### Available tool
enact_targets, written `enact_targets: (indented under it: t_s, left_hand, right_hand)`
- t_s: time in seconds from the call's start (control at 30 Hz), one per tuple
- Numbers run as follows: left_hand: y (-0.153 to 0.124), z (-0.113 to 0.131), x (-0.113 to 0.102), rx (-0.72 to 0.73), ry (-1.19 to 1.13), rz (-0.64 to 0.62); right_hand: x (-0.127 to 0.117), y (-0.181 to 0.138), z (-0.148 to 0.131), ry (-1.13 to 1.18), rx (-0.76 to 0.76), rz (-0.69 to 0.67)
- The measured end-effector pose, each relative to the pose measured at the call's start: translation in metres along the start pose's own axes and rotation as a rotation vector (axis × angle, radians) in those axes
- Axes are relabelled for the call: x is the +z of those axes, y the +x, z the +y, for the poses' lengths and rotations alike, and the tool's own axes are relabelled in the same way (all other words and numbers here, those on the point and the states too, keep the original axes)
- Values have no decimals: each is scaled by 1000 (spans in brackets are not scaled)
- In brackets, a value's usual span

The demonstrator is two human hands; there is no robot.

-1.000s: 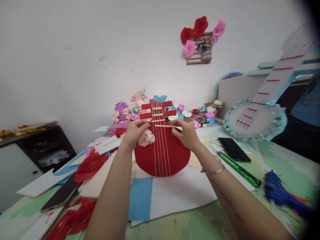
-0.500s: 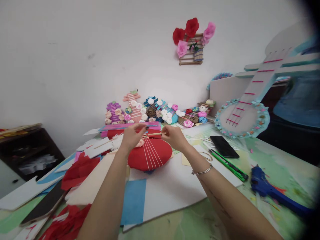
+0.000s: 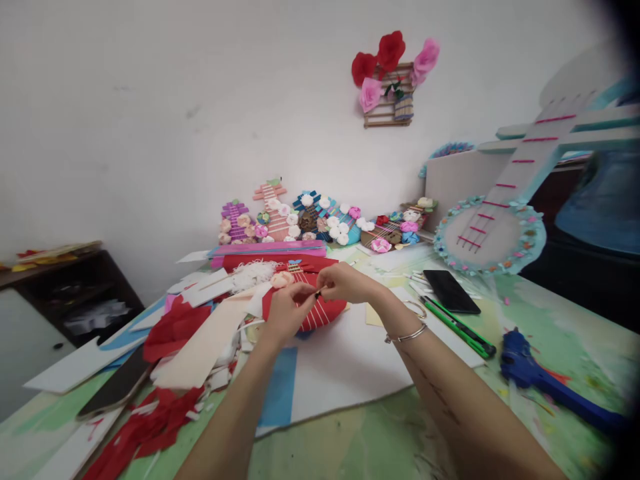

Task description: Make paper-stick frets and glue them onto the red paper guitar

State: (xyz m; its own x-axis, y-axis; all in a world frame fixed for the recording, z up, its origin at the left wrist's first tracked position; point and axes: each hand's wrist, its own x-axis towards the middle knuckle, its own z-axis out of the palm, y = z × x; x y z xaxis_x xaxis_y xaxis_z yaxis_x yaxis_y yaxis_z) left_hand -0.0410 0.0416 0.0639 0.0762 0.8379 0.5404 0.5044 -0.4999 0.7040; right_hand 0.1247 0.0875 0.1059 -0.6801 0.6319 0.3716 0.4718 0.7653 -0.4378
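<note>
A red lute-shaped craft (image 3: 327,313) with white strings lies flat on a white foam sheet (image 3: 350,363). A peach paper flower (image 3: 282,279) sits at its upper left. Both hands meet just above it. My left hand (image 3: 286,312) and my right hand (image 3: 347,283) pinch their fingertips together at one spot over the strings. What is in the pinch is too small to make out. A silver bangle (image 3: 406,335) is on my right wrist.
Right of the hands lie a black phone (image 3: 453,291), a green utility knife (image 3: 463,329) and a blue glue gun (image 3: 533,375). A large teal lute model (image 3: 493,233) leans at the back right. Red paper scraps (image 3: 170,330) and card strips crowd the left. Small flower crafts (image 3: 310,220) line the wall.
The red craft, held upright a second ago, now lies flat on the foam sheet. Both hands have come down and closed together; the thin stick stretched between them no longer shows.
</note>
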Motion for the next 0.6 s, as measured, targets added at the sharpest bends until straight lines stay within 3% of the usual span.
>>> enact_targets:
  t_s: [0.13, 0.3, 0.5, 0.6]
  left_hand:
    - [-11, -7, 6, -87, -109, -20]
    - [-11, 0, 5, -92, -118, -21]
    - [-19, 7, 18, -47, -53, -164]
    - [-23, 4, 30, -29, -37, -261]
  right_hand:
    - [2, -2, -7, -13, -13, -49]
    - [-2, -6, -15, -30, 0, -27]
    - [-14, -1, -12, -97, 131, 255]
    - [-21, 1, -9, -147, 152, 202]
